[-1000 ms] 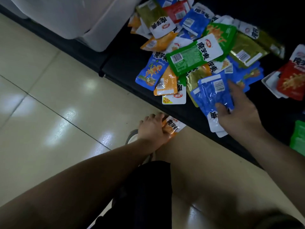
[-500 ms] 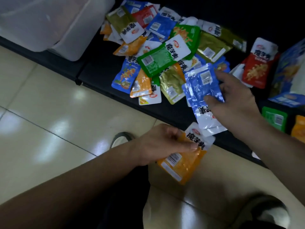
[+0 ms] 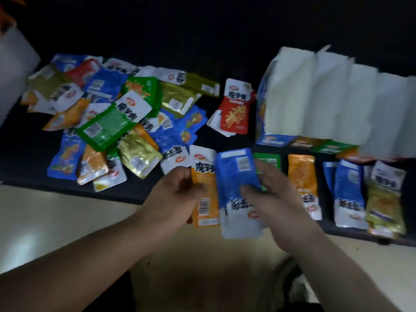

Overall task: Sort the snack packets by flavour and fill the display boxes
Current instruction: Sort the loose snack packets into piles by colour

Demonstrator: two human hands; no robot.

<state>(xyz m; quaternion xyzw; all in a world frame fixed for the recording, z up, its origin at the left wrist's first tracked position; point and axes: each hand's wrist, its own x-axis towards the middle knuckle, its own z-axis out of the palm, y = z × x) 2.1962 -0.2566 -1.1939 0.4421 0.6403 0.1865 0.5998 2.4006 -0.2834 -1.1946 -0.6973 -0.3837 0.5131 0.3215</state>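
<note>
**Two hands, two flavours, above the bench edge**

The packets are flat, glossy foil sachets, rectangular with crimped ends. Each has a white band with bold black characters at one end and a barcode panel on the back.

A loose heap of packets [image 3: 108, 118] in blue, green, gold, orange and red sprawls overlapping across the left of the matte black bench [image 3: 22, 170]. A red packet [image 3: 235, 109] lies face up atop a few white-backed ones, just right of the heap.

The display boxes [image 3: 333, 97] stand at the back right. They are printed card with tall, plain white flaps raised in a row. In front of them lie sorted rows: a green packet [image 3: 269, 157], an orange row [image 3: 301, 176], a blue row [image 3: 347, 192] and a gold row [image 3: 382, 206].

The left hand [image 3: 177, 194] is held knuckles up, its fingers [image 3: 182, 176] curled and pinching the left edge of an upright orange packet [image 3: 206, 199], barcode towards the camera. The right hand [image 3: 276, 199] grips a small stack of blue packets [image 3: 236, 183]. Its thumb [image 3: 248, 189] lies across the front and its fingers wrap behind. How many are in the stack cannot be told. Both held lots touch side by side above the bench's front edge, over the shiny cream floor tiles [image 3: 45, 221].
</note>
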